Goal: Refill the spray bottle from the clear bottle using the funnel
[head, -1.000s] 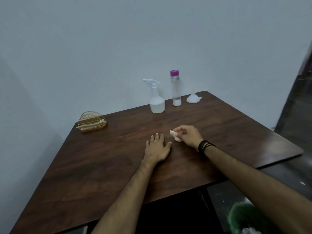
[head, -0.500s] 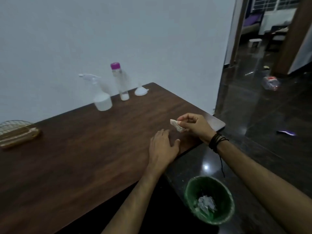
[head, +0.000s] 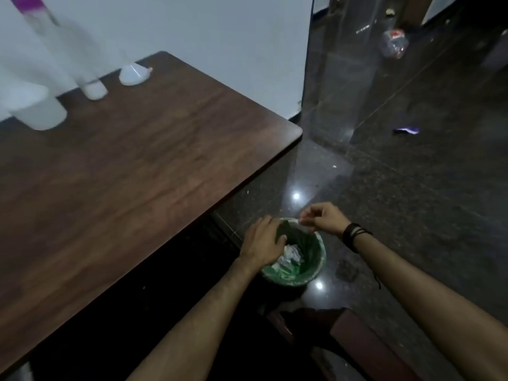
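Observation:
The spray bottle (head: 38, 116) stands blurred at the table's far left, only its lower body in view. Right of it is the clear bottle (head: 93, 90) with a purple cap, then the white funnel (head: 134, 75), mouth down, near the back edge. Both hands are off the table, over a green bin (head: 310, 270) on the floor. My left hand (head: 264, 240) lies flat over the bin's left rim, holding nothing. My right hand (head: 321, 217) pinches a small white paper scrap (head: 299, 221) above the bin's far rim.
The brown table (head: 137, 166) ends at a rounded corner on the right. The bin holds crumpled white paper. Beyond it is a dark glossy floor with a plastic bottle (head: 393, 44) and a purple wrapper (head: 406, 130) lying on it. A reddish-brown seat edge (head: 357, 334) is below.
The view has swung right and down. Both hands left the table and dropped to the green bin, my right hand still pinching the white scrap.

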Demonstrator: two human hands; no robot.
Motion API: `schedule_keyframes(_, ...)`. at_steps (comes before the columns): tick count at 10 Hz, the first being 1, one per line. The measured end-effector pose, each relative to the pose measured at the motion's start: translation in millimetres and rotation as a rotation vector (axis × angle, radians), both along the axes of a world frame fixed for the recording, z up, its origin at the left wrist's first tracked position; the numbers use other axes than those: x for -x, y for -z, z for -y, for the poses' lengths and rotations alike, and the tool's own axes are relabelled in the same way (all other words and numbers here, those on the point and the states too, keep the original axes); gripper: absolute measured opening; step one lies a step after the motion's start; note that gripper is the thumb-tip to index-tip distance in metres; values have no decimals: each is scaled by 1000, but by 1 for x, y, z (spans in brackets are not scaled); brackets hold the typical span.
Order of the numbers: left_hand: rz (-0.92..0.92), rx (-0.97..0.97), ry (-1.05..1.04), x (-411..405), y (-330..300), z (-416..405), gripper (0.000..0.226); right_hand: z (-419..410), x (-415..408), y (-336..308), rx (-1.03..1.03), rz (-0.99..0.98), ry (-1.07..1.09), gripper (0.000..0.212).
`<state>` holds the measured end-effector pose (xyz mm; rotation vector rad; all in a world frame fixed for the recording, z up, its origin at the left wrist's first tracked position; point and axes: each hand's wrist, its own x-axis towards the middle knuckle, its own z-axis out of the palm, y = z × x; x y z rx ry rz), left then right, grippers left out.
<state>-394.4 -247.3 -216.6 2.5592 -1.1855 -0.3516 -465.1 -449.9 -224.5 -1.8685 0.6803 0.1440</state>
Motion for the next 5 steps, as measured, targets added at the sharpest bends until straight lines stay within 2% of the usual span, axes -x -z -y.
schedule_keyframes(1,-227,-133,-91,-8,21,6,52,-1,-10,52,218,-177,-109,7)
schedule_keyframes(2,-303,-185,-110,-8,32,6,53,-10,-18,75,291,-250,-155,12)
schedule_keyframes(5,-382,-268,-164,-12,60,6,59,-16,-36,148,440,-466,-317,35)
